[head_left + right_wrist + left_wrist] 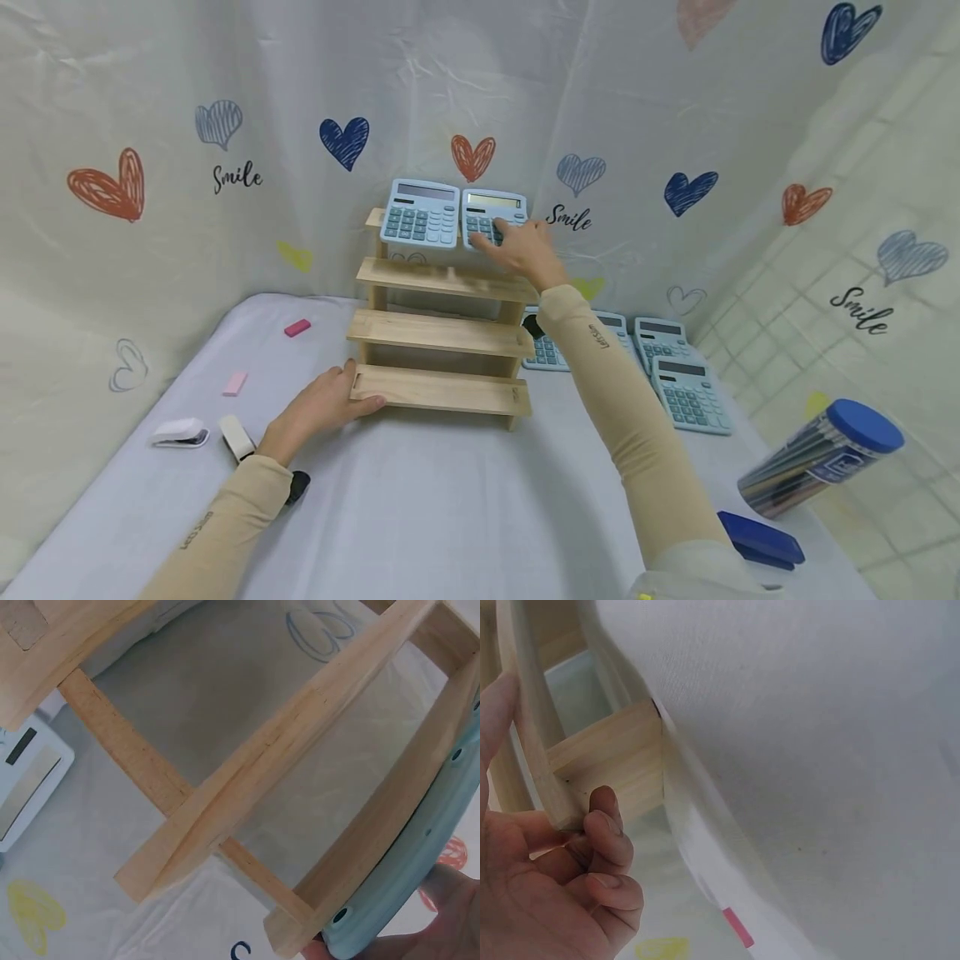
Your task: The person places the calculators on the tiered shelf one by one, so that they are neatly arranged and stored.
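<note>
Right hand [525, 247] fingers curled on calculator [491, 215] – top step of wooden rack [442, 333]; left hand [326, 404] grips rack's bottom corner – white cloth table [450, 500], heart curtain [225, 125] behind rack

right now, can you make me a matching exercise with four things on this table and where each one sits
Things:
1. pale blue calculator under the right hand
2. pink rectangular eraser
3. clear pen tub with blue lid
4. white stapler

Places:
A. lying on its side at the table's right edge
B. top step of the wooden tiered stand
C. left of the stand, near the back
D. near left, beside the left hand's sleeve

Pairs: 1-B, 2-C, 3-A, 4-D
</note>
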Demonstrator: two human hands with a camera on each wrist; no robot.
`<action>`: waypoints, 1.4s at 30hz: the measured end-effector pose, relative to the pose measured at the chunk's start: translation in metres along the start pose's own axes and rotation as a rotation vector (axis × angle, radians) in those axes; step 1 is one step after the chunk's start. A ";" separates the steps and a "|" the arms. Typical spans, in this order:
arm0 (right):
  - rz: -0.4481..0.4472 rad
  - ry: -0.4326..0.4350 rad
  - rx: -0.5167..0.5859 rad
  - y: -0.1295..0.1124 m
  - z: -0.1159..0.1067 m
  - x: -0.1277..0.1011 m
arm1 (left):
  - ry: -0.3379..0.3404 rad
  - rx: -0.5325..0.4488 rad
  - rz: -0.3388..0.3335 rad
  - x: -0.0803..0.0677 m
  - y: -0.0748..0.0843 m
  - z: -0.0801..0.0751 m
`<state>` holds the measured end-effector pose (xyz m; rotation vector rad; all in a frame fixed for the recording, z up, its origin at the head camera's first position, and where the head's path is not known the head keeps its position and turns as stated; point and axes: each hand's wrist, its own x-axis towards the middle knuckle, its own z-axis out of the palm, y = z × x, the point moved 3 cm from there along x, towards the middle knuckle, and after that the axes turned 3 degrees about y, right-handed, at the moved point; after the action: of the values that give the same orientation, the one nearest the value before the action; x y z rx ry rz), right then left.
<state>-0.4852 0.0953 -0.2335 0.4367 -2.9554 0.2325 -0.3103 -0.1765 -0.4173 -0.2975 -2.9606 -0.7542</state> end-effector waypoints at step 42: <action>0.457 -0.332 0.079 0.304 0.067 -0.167 | -0.022 0.003 0.024 0.003 -0.003 0.001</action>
<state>-0.4257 0.4168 -0.3669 -0.2269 -3.3451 0.3564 -0.3137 -0.1778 -0.4195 -0.3431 -2.9725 -0.7492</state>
